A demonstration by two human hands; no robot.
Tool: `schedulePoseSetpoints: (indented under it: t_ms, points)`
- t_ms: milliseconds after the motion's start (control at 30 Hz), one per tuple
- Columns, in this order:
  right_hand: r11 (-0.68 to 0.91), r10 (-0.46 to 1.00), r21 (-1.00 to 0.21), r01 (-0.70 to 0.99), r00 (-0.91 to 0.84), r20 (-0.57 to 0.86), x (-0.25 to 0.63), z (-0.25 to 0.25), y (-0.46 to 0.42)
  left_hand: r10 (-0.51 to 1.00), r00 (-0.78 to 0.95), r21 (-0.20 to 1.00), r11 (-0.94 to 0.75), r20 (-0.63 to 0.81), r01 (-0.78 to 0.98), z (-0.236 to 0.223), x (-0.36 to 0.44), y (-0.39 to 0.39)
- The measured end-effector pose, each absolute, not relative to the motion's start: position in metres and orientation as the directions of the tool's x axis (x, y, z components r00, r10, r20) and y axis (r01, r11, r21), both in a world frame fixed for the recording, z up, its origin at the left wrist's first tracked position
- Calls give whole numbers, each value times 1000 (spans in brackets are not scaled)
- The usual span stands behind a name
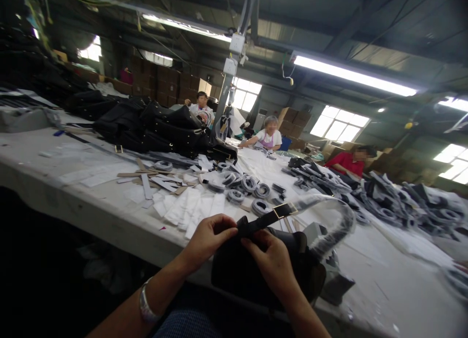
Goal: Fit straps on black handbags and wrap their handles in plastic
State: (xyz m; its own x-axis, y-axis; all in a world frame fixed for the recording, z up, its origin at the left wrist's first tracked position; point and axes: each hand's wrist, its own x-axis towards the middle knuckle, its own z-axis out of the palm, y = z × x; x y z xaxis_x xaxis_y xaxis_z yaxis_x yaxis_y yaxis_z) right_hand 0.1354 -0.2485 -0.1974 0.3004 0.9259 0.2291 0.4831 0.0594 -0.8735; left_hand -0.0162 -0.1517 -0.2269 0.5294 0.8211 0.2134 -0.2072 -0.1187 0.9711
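A black handbag (234,269) rests at the table's front edge, close to my body. Its strap (261,223) rises from the left side, passes through a gold rectangular buckle (285,210), then curves right inside a clear plastic wrap (347,221). My left hand (212,238) pinches the strap's lower end, thumb and fingers closed at the bag's upper left corner. Just right of it, my right hand (268,255) is closed on the same strap from below, its thumb near the left fingertips. The fingertips of the right hand are partly hidden behind the strap.
Several grey coiled straps (248,183) and white paper strips (186,206) lie beyond the bag. A heap of black bags (146,126) fills the left, wrapped straps (398,199) the right. A grey metal block (336,284) sits beside the bag. Several people (268,135) work across the table.
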Motion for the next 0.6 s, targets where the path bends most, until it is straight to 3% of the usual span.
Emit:
schedulePoseSetpoints:
  t_ms: [333,600]
  points:
    - [64,906,-826,560,314,283,133,-194,-250,838,502,969,-116,214,-219,-233,-12,-156]
    - [85,922,-850,520,283,265,134,-193,-248,824,513,963,-138,241,-232,-232,-9,-152]
